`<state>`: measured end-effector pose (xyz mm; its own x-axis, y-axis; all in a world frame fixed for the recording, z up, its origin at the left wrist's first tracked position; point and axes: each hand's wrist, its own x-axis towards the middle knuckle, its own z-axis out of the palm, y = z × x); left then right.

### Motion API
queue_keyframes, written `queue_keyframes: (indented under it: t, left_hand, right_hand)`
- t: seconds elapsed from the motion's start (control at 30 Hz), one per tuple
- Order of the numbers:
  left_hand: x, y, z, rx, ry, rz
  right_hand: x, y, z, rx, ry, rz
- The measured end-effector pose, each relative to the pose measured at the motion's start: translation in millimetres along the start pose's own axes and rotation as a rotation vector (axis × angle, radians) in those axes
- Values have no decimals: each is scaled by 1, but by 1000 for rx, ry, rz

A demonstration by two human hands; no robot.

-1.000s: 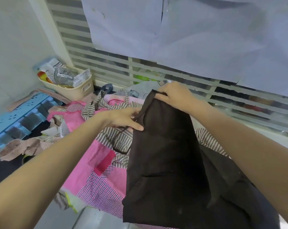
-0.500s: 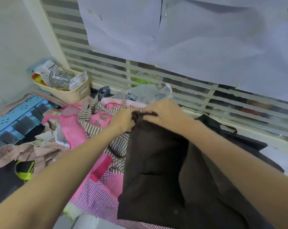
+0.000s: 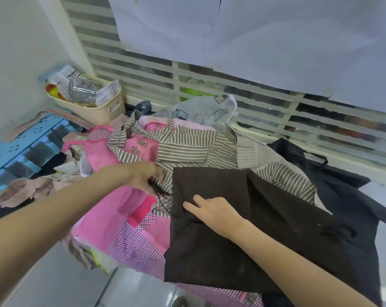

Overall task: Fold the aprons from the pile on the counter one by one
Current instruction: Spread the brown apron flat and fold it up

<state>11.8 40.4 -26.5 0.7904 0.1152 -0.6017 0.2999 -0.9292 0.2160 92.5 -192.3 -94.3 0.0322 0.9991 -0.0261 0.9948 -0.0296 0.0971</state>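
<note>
Your right hand (image 3: 212, 212) lies flat, fingers straight, pressing on the dark brown folded cloth apron (image 3: 238, 240), which sits toward the tabletop's near edge on top of the pile. Your left hand (image 3: 146, 177) pinches the apron's thin dark strap (image 3: 163, 200) just beside the apron's left edge. Under and behind it lie the pink checked patchwork apron (image 3: 121, 220) and the brown-and-white striped apron (image 3: 187, 145). A cream plastic basket (image 3: 103, 109) of packets stands in the tabletop's far left corner, with a blue plastic rack (image 3: 21, 149) at the left edge.
</note>
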Motion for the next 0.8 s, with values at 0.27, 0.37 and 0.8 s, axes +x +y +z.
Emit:
queue_keyframes:
  t: [0.27,0.37,0.8]
  left_hand:
    - [8,64,44,179,42,232]
    - [18,84,58,187,-29,149]
    - [41,117,58,578,-31,21]
  right_hand:
    - [-1,-1,11,-49,355,36]
    - [-24,-1,21,-51,299,339]
    - [-93,35,29,602,-387,1009]
